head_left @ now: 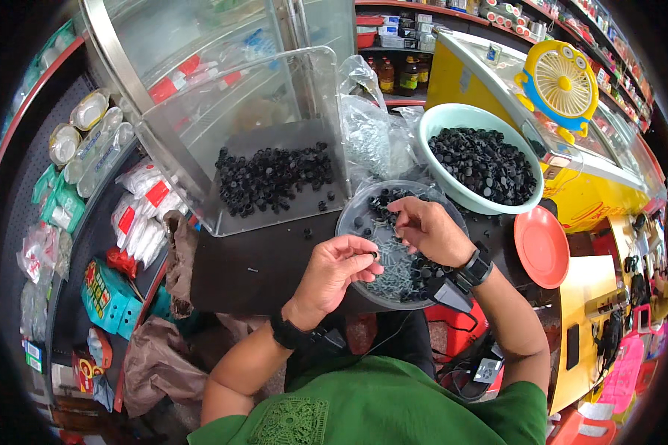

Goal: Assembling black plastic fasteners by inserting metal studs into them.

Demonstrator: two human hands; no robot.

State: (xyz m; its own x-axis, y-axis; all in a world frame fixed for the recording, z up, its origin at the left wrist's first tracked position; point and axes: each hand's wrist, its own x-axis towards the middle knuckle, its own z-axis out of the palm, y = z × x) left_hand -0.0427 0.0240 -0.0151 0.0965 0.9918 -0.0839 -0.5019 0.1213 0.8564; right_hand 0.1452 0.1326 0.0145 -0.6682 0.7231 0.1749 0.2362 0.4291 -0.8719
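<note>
My left hand (332,273) pinches a small round black plastic cap (374,255) between thumb and forefinger, above the left side of a clear round tub. My right hand (432,236) is over the same tub with thumb and fingers curled together. Whatever it may hold is too small or hidden to make out. Inside the clear tub (398,304) lie many silver screws (395,271), with more black caps (425,276) along the right and far sides. The two hands are apart.
A clear bin (209,215) with loose black caps (274,178) stands at the left. Beyond the tub are a pale green basin (427,141) of black pieces (482,167) and a plastic bag (371,133). A red plate (542,246) sits right, near a yellow freezer (453,74) bearing a fan (562,83).
</note>
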